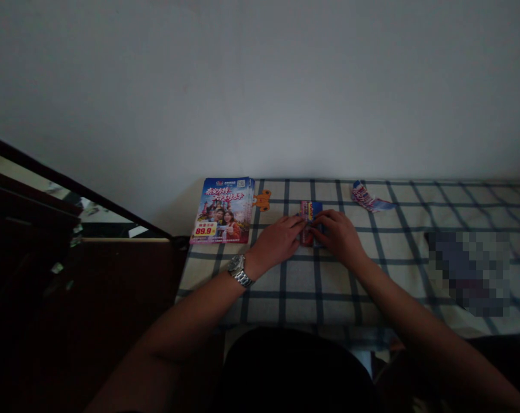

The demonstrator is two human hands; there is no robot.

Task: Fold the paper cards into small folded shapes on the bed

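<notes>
A small folded flyer (310, 210), red on one side and blue on the other, lies on the checked cloth in front of me. My left hand (281, 238) holds its left edge, fingers together and curled over the paper. On the right side, my right hand (337, 232) grips it with bent fingers and thumb. Both hands hide parts of the flyer, so its exact folds cannot be made out. To the left of my hands lies a stack of flyers (222, 209), printed in blue and pink with a large price.
A crumpled or folded piece of printed paper (369, 198) lies at the back right. The table with its checked cloth (268, 292) stands against a pale wall (260, 92). A brown bear figure (262, 200) shows beside the stack. A pixelated patch covers something on the right.
</notes>
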